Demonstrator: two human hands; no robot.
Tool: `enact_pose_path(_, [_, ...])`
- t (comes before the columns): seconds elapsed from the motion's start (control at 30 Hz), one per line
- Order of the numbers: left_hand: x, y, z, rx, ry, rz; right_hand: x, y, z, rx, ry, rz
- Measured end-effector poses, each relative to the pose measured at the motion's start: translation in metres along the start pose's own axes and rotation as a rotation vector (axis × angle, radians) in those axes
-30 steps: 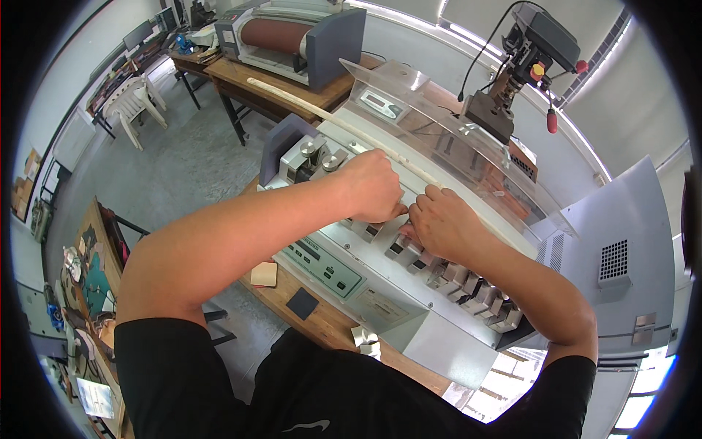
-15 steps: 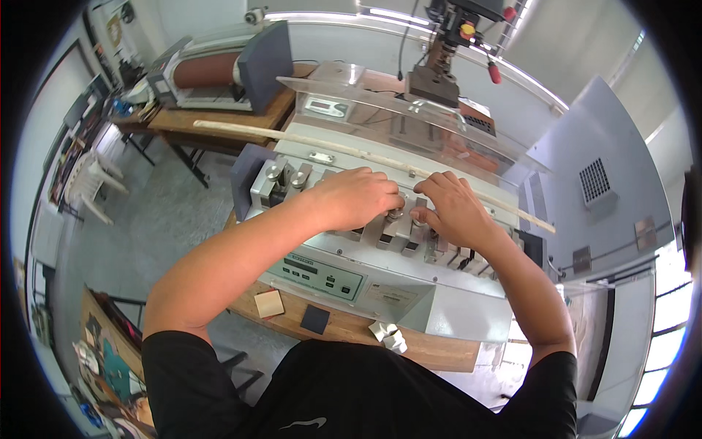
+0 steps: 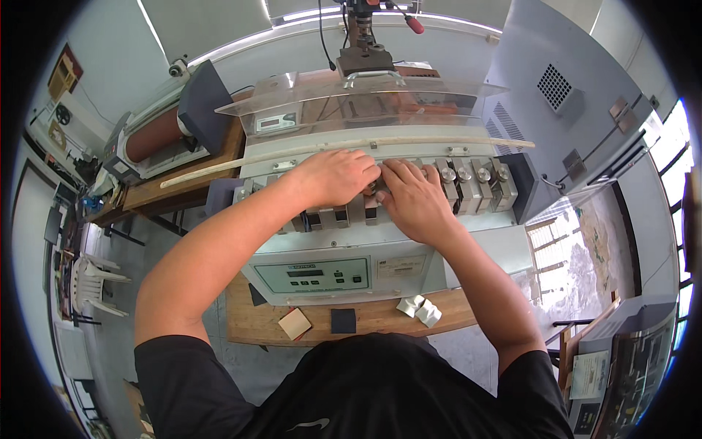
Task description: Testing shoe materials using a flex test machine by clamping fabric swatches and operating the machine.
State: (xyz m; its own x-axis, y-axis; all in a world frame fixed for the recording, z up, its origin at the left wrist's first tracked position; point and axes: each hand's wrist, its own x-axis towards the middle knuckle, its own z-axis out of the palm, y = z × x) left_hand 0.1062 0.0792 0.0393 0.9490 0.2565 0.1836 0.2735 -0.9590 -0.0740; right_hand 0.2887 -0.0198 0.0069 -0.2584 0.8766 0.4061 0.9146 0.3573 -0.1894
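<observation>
My two hands meet over a row of upright metal clamps on a light grey bench machine. My left hand is closed, its fingers curled down at a clamp in the middle of the row. What its fingertips pinch is hidden. From the right, my right hand bends its fingers over the same spot, thumb on the near side against a metal clamp. To its right stand several more clamps topped with round silver knobs. Other clamps show partly under my left wrist.
Behind the clamps, a long pale stick lies across the machine under a raised clear cover. On the wooden table's front edge are a tan square, a dark square and crumpled white pieces. A grey panel rises at right.
The view has turned to the right, showing the clamps at the right end. My hands have drawn closer together, and the knob seen between them earlier is now covered.
</observation>
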Motion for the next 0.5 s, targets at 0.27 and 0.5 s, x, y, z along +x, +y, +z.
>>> enact_pose_path(0.27, [-0.003,0.000,0.006,0.016,0.048,0.026,-0.004,-0.007,0.021,-0.125,0.226,0.014])
enact_pose_path(0.5, [0.007,0.001,0.007,0.159,0.062,0.089,-0.004,-0.009,0.019,-0.132,0.214,0.033])
